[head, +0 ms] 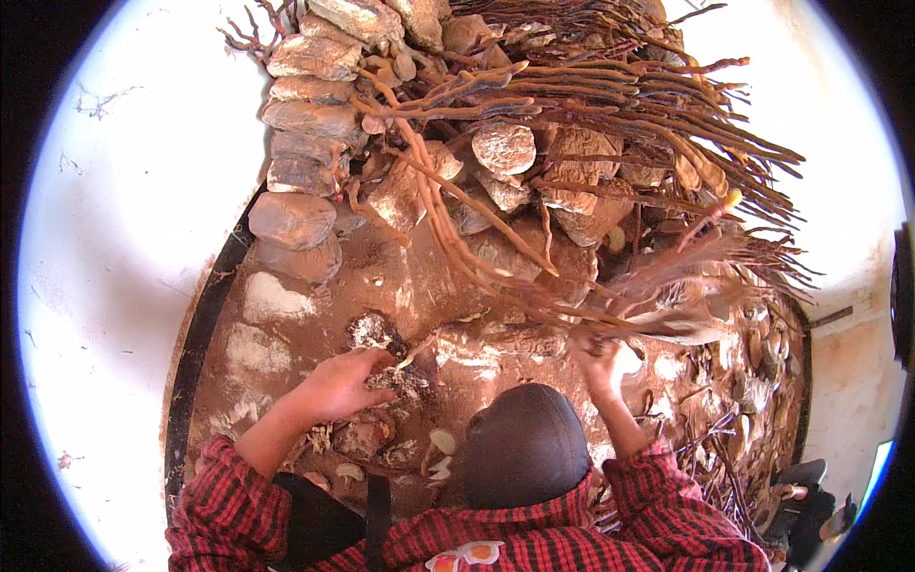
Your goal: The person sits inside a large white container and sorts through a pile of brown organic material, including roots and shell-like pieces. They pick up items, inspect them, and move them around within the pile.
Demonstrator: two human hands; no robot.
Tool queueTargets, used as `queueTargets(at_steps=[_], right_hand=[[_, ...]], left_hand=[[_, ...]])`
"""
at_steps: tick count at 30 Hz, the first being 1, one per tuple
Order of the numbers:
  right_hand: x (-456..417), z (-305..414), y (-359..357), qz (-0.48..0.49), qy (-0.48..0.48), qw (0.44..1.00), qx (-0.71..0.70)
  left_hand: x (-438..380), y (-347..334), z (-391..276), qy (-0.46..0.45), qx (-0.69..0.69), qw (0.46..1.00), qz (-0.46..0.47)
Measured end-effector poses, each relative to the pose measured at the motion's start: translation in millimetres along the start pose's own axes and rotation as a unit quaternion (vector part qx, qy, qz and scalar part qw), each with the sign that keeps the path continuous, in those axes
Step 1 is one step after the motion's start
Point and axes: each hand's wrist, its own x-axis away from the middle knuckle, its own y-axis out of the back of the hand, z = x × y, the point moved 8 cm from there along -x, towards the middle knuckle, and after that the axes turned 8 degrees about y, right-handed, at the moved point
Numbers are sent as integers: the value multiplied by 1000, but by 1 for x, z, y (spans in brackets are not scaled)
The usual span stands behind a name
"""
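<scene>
My left hand is held low with its fingers apart, over a crumbly white-and-dark lump on the brown, dusty surface. Nothing shows in its grasp. My right hand is blurred and closed around the near ends of a bunch of long brown root-like stalks. These stalks fan away to the upper right and are smeared by motion. Longer curved stalks lie from the pile towards that hand. Its fingertips are partly hidden by the stalks.
Large brown blocks are stacked at the upper left. Beside them lies a thick pile of stalks with rough lumps. Pale slices and loose pieces lie around. A dark rounded form fills the lower middle; I cannot tell what.
</scene>
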Motion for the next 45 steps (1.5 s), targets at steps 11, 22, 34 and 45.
queueTargets(at_steps=[11,22,34,45], right_hand=[[101,-166,-74,311,-127,927,-164],[-95,-119,-78,-82,-114,985,-96],[-5,-3,-75,-53,-254,852,-455],[45,12,-111,89,-226,668,-703]], left_hand=[[-7,-5,18,40,4,999,-1],[0,-3,38,59,35,997,-21],[-32,-25,6,-10,143,988,-53],[-43,-71,-2,237,472,836,152]])
